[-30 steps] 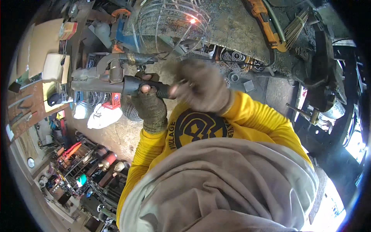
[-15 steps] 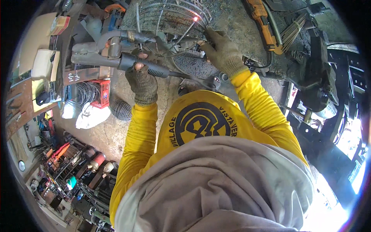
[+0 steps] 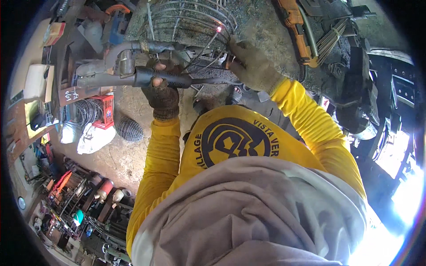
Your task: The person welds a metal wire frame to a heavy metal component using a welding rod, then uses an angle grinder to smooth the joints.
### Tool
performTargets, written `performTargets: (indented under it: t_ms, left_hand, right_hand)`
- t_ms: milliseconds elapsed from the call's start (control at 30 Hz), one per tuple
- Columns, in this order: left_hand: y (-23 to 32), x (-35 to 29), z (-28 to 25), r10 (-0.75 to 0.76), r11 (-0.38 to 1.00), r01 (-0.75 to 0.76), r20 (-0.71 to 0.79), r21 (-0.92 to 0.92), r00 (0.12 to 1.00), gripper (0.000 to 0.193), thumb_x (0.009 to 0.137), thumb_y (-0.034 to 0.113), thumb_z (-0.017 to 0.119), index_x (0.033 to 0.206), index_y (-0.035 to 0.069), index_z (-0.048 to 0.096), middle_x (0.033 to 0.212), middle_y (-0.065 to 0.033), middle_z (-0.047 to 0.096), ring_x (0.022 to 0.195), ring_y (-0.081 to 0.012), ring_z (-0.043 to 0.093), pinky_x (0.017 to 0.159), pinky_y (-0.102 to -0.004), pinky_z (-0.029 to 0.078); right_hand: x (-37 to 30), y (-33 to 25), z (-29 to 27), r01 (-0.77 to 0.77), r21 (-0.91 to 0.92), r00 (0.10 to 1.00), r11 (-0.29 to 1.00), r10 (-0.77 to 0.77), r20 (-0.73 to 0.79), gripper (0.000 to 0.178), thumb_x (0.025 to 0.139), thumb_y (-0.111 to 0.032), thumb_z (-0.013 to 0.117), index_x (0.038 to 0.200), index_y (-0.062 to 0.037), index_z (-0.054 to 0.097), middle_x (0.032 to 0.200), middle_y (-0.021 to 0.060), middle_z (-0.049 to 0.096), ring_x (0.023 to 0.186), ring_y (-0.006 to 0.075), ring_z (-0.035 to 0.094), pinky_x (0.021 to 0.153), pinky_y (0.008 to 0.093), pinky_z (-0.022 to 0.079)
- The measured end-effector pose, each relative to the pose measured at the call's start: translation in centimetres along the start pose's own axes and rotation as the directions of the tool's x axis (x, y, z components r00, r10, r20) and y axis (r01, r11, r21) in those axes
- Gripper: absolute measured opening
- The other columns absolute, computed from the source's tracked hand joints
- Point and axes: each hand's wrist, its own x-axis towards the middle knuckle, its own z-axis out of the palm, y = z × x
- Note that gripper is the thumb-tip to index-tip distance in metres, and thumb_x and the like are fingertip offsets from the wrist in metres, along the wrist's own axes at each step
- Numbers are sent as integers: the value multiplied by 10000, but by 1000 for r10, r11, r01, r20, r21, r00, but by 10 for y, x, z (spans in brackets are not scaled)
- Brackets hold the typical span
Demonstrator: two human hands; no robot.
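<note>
My left hand (image 3: 162,91), in a grey knit glove with bare fingertips, wraps round the black ribbed handle (image 3: 144,77) of a grey metal tool. The handle lies almost level, and a dark shaft (image 3: 208,81) runs from it to the right. Above it, on the bench, rests a domed wire frame (image 3: 191,17) of curved rods, with a small red-glowing spot (image 3: 218,29) on one rod. At the frame's right edge, my gloved right hand (image 3: 257,66) has its fingers bent against the rods; its fingertips are partly hidden.
An orange power tool (image 3: 293,22) and a bundle of thin rods (image 3: 332,41) lie on the bench to the right. Lower left are a red crate (image 3: 106,111) with coiled wire, a white bag (image 3: 95,139) and a wire-mesh roll (image 3: 129,129). Cluttered shelves (image 3: 80,199) stand beyond.
The handle in my left hand has turned from sloping down rightward to nearly level. The dark shaft's right end has risen. My right hand stays by the frame; the view has shifted slightly.
</note>
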Motion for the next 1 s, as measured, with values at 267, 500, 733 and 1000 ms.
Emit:
performTargets:
  t_ms: [267,500,733,1000]
  left_hand:
    - [0,-2,6,33,998,-31,42,-59,999,612,770,493,808,1102,48,551,990,-105,607,877,-280,645,779,-479,593]
    - [-4,-2,-10,45,991,-45,8,129,999,603,828,495,752,1126,29,512,1055,-91,572,907,-255,629,725,-404,601]
    - [15,-1,12,1,999,-2,33,47,999,536,777,479,781,1034,62,562,919,-70,567,841,-240,592,823,-496,526]
    - [11,8,12,4,998,-8,61,67,998,495,793,474,746,1026,78,562,942,-75,572,844,-234,580,797,-469,522]
  right_hand:
    - [2,0,10,43,34,998,998,-41,-57,506,831,-201,635,1281,6,532,1137,266,578,1071,448,565,917,499,476]
    - [1,-6,18,12,111,994,994,-1,-105,435,833,-211,640,1214,-10,588,1167,252,586,1084,433,559,948,494,466]
    - [4,16,18,97,96,989,991,-85,-123,428,863,-226,663,1264,-87,607,1154,186,625,1033,383,613,895,458,509]
    - [10,55,-22,-26,-55,924,998,3,-383,569,808,-301,760,1327,-160,576,1099,145,691,993,357,661,884,451,523]
